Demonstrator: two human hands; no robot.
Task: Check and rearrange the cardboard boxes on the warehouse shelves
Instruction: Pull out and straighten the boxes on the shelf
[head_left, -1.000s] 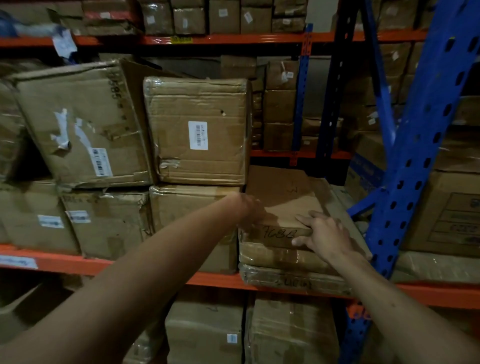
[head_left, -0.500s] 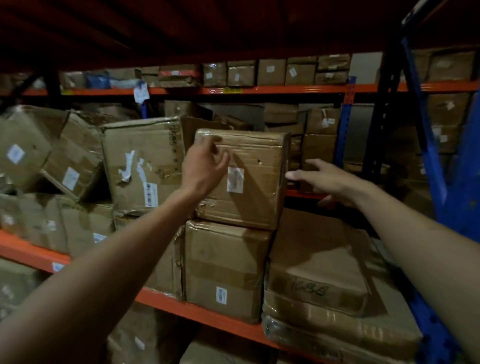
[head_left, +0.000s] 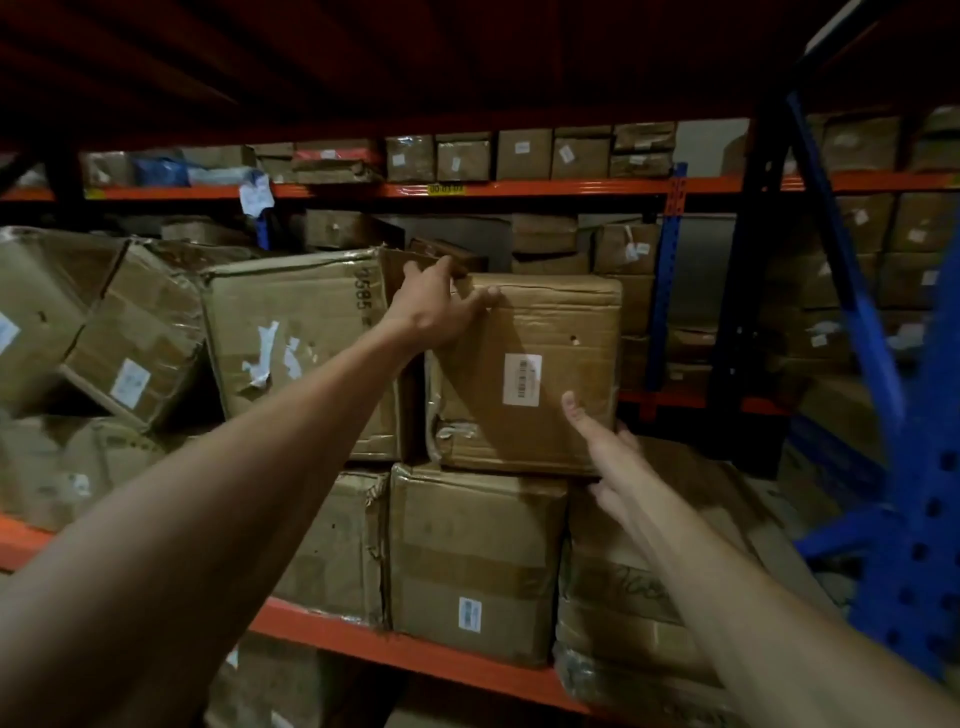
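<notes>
Cardboard box (head_left: 524, 374) up top: left hand (head_left: 436, 306) fingers hooked over its far-left corner, right hand (head_left: 605, 449) fingers spread against its near-right bottom edge.

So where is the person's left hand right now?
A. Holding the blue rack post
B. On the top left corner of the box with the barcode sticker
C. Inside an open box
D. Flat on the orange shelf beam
B: the left hand curls over the top left corner of the upper cardboard box, the one with the white barcode label on its front.
</notes>
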